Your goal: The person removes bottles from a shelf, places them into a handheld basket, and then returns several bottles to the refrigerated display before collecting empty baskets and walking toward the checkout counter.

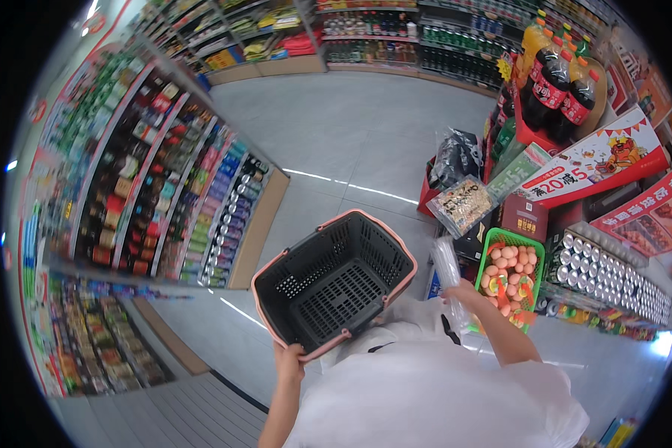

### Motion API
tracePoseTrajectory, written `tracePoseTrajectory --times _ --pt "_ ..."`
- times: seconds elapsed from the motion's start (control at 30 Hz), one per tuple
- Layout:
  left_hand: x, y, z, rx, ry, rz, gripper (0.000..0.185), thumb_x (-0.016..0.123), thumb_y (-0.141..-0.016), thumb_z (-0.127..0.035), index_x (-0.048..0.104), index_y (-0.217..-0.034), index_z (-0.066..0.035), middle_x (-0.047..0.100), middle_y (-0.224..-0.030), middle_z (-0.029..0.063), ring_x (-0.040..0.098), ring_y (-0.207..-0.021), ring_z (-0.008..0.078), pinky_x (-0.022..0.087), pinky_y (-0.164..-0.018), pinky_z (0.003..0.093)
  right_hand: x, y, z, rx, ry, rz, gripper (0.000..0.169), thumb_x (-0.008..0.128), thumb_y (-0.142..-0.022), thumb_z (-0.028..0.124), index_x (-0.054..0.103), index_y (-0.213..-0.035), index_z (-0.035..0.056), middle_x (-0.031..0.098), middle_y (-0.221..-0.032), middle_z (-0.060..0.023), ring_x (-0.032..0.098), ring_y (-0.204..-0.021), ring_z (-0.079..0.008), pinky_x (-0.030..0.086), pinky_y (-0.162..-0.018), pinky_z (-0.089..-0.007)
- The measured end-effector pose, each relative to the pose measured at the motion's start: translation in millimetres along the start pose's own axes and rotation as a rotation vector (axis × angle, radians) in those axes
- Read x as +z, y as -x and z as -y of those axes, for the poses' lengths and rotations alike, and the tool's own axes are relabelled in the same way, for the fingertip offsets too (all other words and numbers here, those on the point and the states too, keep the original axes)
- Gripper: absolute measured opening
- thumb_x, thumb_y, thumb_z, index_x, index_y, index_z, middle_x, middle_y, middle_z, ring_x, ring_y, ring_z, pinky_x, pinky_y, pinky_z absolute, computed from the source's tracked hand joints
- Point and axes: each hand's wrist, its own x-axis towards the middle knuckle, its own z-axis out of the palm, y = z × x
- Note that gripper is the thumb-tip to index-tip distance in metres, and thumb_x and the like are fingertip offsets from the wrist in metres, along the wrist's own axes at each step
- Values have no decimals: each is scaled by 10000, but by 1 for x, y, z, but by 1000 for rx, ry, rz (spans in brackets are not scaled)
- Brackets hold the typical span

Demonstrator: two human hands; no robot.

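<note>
My left hand (289, 361) grips the rim of a black plastic shopping basket (341, 297) with a pink rim and pink handles. Nothing shows inside the basket, which tilts in front of my body. On the right, my right hand (466, 298) is closed around a long bundle of clear plastic (446, 263), perhaps bags; its exact kind cannot be told. Just beyond that hand lies a green plastic basket (489, 246) of brown eggs (507, 262), with orange and red pieces among them.
Drink shelves (269, 185) rise at the left, and stocked shelves (369, 38) line the back. At the right stand cola bottles (551, 84), a promotional sign (599, 157), stacked cans (605, 269) and a clear bag of grain-like food (462, 204). Grey floor (336, 123) lies between.
</note>
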Motion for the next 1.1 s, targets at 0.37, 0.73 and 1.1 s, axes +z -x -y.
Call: tracePoseTrajectory --times 0.37,0.73,1.1 --pt "215 -348 -79 -527 -244 247 422 466 -706 -10 436 -1126 7 557 -961 247 625 -738 421 455 -516 617 23 -24 7 194 -191 -554 330 658 -670 85 603 -966 -51 645 -787 -129 653 -666 -216 525 -589 -349" --pt "561 -458 -40 -601 -41 507 352 517 -824 -76 417 -1159 -37 577 -1048 174 635 -853 366 492 -738 658 84 -65 42 351 -38 -823 553 710 -594 217 565 -1060 -44 667 -895 -215 662 -872 -334 520 -778 -411" --pt "752 -371 130 -715 -405 617 702 723 -803 -240 305 -1321 -18 417 -1336 138 527 -1083 323 541 -817 529 288 -26 4 783 -312 -1065 476 757 -617 177 585 -998 -52 667 -850 -185 661 -799 -306 513 -686 -399"
